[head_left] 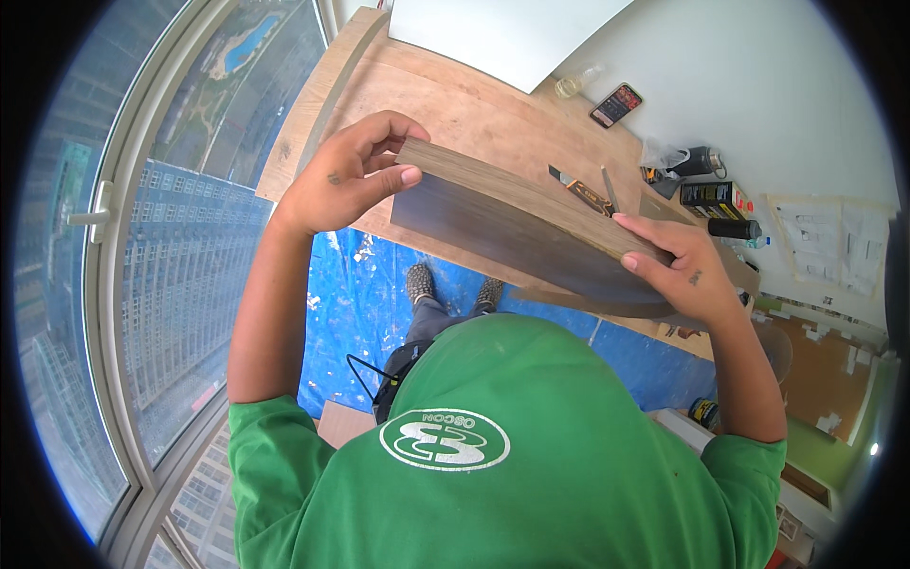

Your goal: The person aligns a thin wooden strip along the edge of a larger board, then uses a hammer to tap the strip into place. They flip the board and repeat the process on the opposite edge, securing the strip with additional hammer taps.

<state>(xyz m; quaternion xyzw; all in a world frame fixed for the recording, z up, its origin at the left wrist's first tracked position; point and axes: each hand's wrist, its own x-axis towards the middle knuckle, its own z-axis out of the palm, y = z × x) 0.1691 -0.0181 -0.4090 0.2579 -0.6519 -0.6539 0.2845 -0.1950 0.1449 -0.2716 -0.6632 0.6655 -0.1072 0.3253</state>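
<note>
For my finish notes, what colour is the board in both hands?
The board is greyish brown, wood-grained; head view.

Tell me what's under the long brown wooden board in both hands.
Around it show the pale wooden tabletop and, lower, blue plastic sheeting; whatever the board directly covers is hidden.

Wooden panel (517,190): was grey-brown, with fine lengthwise grain on the narrow side and a darker broad face.
Tabletop (445,100): was pinkish tan, faintly mottled.
Sheet (502,33) by the tabletop's far edge: was plain white.
Utility knife (587,195): was orange and black.
Floor covering (346,294): was bright blue, flecked with white.
Shirt (559,427): was green with a white oval emblem (445,442).
Shoes (420,282): were speckled dark and pale.
</note>
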